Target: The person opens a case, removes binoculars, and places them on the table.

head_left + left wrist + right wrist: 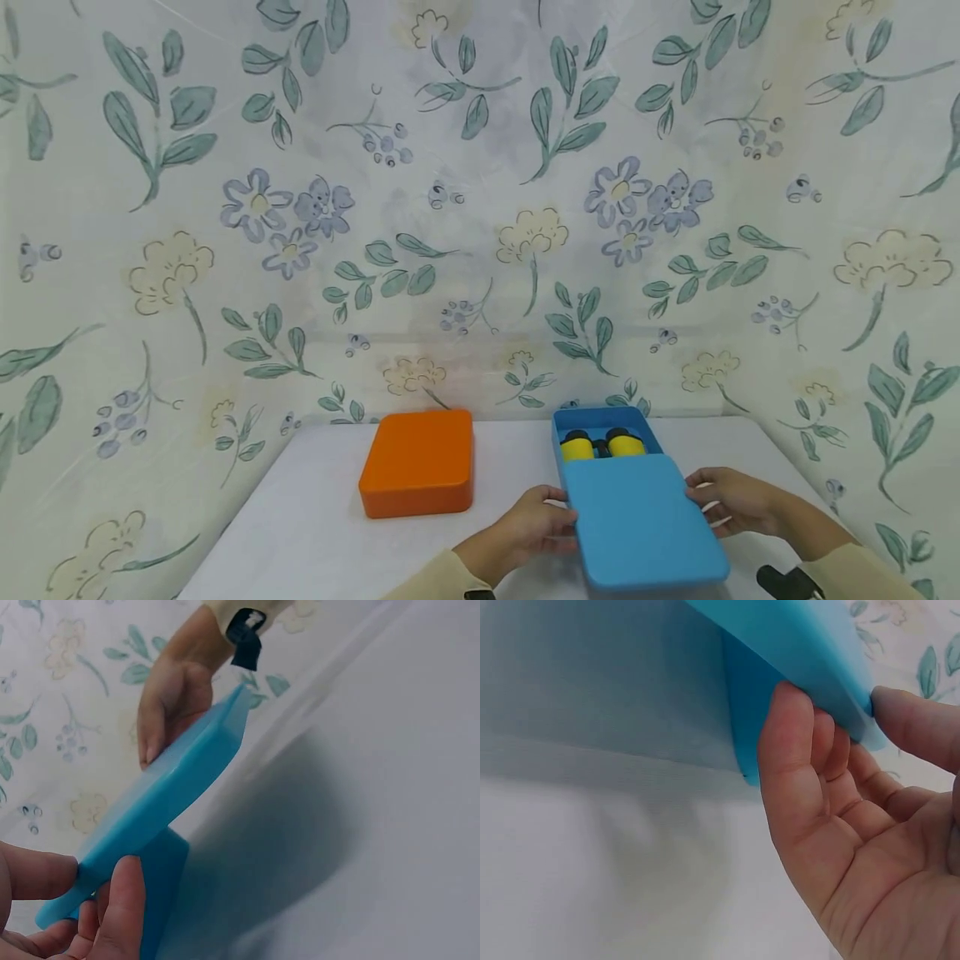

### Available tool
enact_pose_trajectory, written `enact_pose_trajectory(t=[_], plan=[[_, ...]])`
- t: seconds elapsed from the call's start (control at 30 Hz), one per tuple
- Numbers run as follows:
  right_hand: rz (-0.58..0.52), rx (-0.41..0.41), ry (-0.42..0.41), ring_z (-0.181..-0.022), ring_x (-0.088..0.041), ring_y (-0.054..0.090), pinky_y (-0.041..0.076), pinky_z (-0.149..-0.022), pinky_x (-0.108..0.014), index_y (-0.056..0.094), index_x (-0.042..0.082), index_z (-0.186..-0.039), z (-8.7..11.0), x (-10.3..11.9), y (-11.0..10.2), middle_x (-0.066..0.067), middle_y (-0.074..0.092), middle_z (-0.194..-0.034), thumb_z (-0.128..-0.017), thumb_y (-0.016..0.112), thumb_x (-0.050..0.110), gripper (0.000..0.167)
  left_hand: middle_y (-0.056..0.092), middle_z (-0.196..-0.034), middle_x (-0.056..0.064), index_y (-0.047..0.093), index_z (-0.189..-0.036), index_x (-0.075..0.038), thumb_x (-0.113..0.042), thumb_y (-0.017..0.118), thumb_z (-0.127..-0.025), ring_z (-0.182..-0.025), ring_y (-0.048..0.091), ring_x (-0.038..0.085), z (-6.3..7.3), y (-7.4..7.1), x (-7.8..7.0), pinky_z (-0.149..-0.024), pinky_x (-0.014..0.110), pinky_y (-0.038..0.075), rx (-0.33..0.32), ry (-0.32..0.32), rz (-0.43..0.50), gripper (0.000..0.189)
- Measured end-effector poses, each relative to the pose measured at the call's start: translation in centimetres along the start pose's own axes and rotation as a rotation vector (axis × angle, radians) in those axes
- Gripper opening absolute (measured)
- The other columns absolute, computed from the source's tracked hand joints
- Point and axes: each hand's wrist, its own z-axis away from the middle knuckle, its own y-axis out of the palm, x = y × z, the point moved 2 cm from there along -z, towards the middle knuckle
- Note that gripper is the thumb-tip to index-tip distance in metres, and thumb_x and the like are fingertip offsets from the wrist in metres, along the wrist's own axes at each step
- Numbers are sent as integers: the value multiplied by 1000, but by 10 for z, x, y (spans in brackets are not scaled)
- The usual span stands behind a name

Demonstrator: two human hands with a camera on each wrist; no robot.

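A blue lid is held tilted over the near part of a blue box, whose far part shows uncovered. Inside the box lie yellow and black binoculars, partly hidden by the lid. My left hand pinches the lid's left edge, with the thumb on top and the fingers below, as the left wrist view shows. On the opposite edge, my right hand grips the lid between thumb and fingers. The lid's near end hangs above the table, casting a shadow.
An orange box, closed on top, stands on the white table to the left of the blue box. Behind the table rises a wall of floral cloth. Dark bands sit at both wrists.
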Motion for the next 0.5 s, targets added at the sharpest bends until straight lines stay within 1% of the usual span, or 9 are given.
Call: enact_pose_trajectory(t=[0.23, 0.3, 0.4, 0.5], plan=[[-29, 62, 5, -85, -26, 63, 56, -73, -40, 46, -8, -122, 11, -12, 8, -16, 61, -97, -98, 56, 21, 39, 61, -97, 13, 50, -118, 0, -5, 63, -94, -86, 63, 23, 7, 4, 10, -77, 40, 57, 4, -15, -29, 28], [-32, 73, 5, -85, -26, 63, 56, -73, -41, 47, -8, -121, 13, -15, 9, -16, 62, -97, -98, 55, 20, 37, 61, -96, 13, 50, -118, 0, -5, 63, -94, -86, 63, 23, 11, 5, 12, -77, 40, 57, 5, -4, -39, 28], [-35, 91, 6, -85, -26, 64, 56, -72, -41, 48, -7, -120, 17, -18, 10, -16, 62, -97, -99, 54, 19, 34, 60, -95, 12, 50, -117, 0, -3, 63, -93, -85, 62, 22, 17, 9, 15, -75, 40, 58, 5, 29, -48, 28], [-41, 122, 7, -84, -25, 64, 57, -72, -40, 48, -6, -118, 21, -20, 9, -16, 62, -96, -99, 54, 18, 31, 60, -94, 12, 49, -117, -1, -2, 63, -93, -84, 62, 22, 22, 14, 18, -74, 40, 58, 11, 50, -53, 28]])
